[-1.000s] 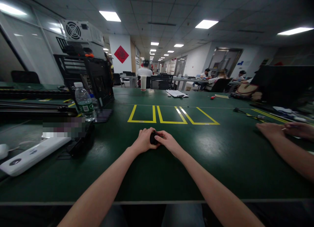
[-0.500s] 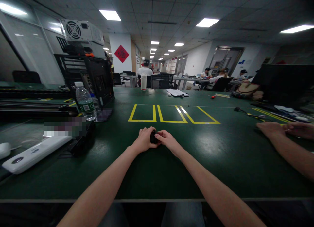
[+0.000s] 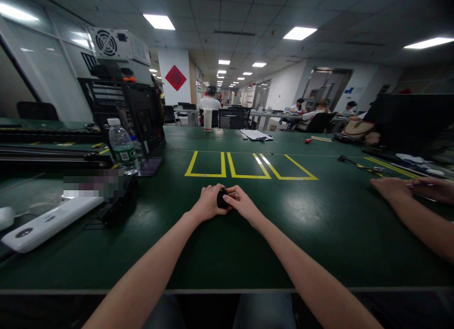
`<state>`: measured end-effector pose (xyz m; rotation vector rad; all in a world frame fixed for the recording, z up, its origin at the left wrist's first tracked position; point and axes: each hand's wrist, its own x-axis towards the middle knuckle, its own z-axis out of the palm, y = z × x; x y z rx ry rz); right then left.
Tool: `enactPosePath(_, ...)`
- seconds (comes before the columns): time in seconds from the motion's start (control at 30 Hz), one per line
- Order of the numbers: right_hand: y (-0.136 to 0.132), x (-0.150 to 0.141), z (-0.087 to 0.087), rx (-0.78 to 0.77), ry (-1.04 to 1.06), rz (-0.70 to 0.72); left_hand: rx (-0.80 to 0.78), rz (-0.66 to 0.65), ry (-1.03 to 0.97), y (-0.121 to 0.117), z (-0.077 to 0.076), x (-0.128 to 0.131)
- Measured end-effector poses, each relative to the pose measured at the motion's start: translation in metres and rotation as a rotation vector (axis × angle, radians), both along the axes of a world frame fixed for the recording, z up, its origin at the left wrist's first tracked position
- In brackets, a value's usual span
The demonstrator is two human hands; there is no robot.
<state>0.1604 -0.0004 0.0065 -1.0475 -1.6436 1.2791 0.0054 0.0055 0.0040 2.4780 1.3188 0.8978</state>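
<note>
Between my two hands is a small black rounded object (image 3: 222, 199), too dark and too covered to name. My left hand (image 3: 208, 201) wraps around it from the left, fingers curled over its far side. From the right, my right hand (image 3: 241, 203) pinches it, thumb and fingertips pressed on its near face. Both hands rest low over the green tabletop (image 3: 227, 248), just in front of the yellow tape outlines (image 3: 248, 176). Much of the object is hidden by my fingers.
At left are a water bottle (image 3: 122, 146), an open computer case (image 3: 138, 116) and a white power strip (image 3: 53, 222). Farther back stand a white cup (image 3: 207, 120) and a clipboard (image 3: 257, 135). To the right, another person's hands (image 3: 393, 189) work near a black cable (image 3: 360, 165).
My right thumb and fingers have shifted slightly on the black object. My left hand stays nearly still. The other person's hands at right moved a little.
</note>
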Motion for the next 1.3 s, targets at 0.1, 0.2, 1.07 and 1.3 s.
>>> enactPosePath(0.1,0.005,0.0,-0.005,-0.018,-0.019,-0.024,0.004,0.005,0.01,0.0,0.0,0.0)
enactPosePath(0.2,0.004,0.001,-0.005,0.0,0.006,0.031,-0.004,0.022,0.024,0.0,0.001,0.001)
enactPosePath(1.07,-0.001,0.0,0.002,0.039,0.026,0.017,0.021,-0.003,0.011,0.002,-0.002,-0.001)
enactPosePath(1.3,0.007,0.001,-0.007,-0.014,-0.024,-0.023,0.032,0.005,0.025,0.002,-0.001,-0.001)
